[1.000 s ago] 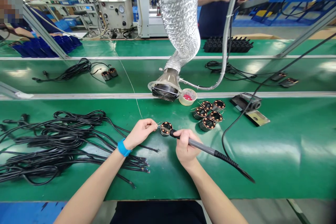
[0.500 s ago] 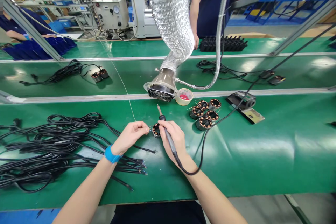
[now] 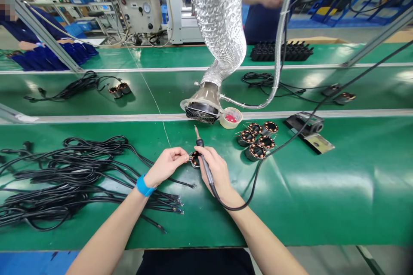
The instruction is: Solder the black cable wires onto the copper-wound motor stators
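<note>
My left hand (image 3: 169, 164), with a blue band at the wrist, is closed in a pinch on a thin wire at the left side of a motor stator (image 3: 195, 161). This stator is a short dark ring with copper windings, standing on the green bench. My right hand (image 3: 215, 169) holds a soldering iron (image 3: 205, 167) like a pen, its tip pointing away from me past the stator. The right fingers are close against the stator's right side and partly hide it; I cannot tell whether they grip it. A pale thin strand (image 3: 165, 133) runs down towards my left hand.
Black cables (image 3: 87, 172) with stripped ends lie at left. Several stators (image 3: 257, 152) stand right of my hands, near a metal stand (image 3: 305, 126). A fume extractor hood (image 3: 203, 109) hangs ahead beside a small cup (image 3: 231, 119). A co-worker (image 3: 266, 17) stands across the bench.
My left hand has moved slightly right, closer to the stator. My right hand keeps its hold on the soldering iron. The co-worker's lowered hand has come up off the far bench.
</note>
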Demonstrator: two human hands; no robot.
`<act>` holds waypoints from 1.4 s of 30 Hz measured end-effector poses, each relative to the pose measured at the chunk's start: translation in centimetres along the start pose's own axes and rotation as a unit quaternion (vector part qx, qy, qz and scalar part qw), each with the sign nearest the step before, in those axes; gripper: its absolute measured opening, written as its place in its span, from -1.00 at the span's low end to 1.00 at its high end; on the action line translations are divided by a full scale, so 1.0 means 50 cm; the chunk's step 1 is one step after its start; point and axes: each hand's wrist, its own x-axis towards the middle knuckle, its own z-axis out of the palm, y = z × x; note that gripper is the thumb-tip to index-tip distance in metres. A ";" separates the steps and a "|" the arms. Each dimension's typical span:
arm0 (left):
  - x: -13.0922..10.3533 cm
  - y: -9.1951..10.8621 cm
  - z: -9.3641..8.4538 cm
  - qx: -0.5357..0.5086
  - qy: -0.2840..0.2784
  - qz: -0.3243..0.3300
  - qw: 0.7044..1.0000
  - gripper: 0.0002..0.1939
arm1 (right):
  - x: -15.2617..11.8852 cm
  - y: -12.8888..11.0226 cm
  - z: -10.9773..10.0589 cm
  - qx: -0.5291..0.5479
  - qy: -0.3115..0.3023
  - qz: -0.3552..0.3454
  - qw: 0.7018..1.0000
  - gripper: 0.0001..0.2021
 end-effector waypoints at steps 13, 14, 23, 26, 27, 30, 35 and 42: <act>-0.010 0.013 -0.012 0.021 -0.024 -0.035 0.999 -0.74 | -0.020 -0.026 -0.024 0.061 0.226 0.010 0.972 -0.90; -0.010 0.013 -0.011 0.024 -0.023 -0.037 0.999 -0.74 | -0.025 -0.024 -0.024 0.066 0.233 0.006 0.970 -0.89; -0.012 0.017 -0.009 0.042 -0.011 -0.054 0.998 -0.70 | -0.024 -0.029 -0.026 0.065 0.222 -0.042 0.972 -0.87; -0.012 0.019 -0.008 0.042 -0.007 -0.055 0.998 -0.69 | -0.022 -0.032 -0.026 0.066 0.213 -0.045 0.974 -0.86; -0.012 0.020 -0.008 0.042 -0.005 -0.054 0.998 -0.69 | -0.021 -0.033 -0.026 0.066 0.210 -0.045 0.974 -0.86; -0.011 0.020 -0.009 0.041 -0.004 -0.049 0.998 -0.70 | -0.020 -0.034 -0.025 0.061 0.203 -0.040 0.976 -0.85; -0.012 0.017 -0.009 0.041 -0.004 -0.045 0.998 -0.70 | -0.020 -0.037 -0.027 0.054 0.198 -0.034 0.978 -0.85; -0.011 0.017 -0.008 0.037 0.003 -0.043 0.998 -0.73 | -0.022 -0.036 -0.025 0.051 0.199 -0.025 0.978 -0.85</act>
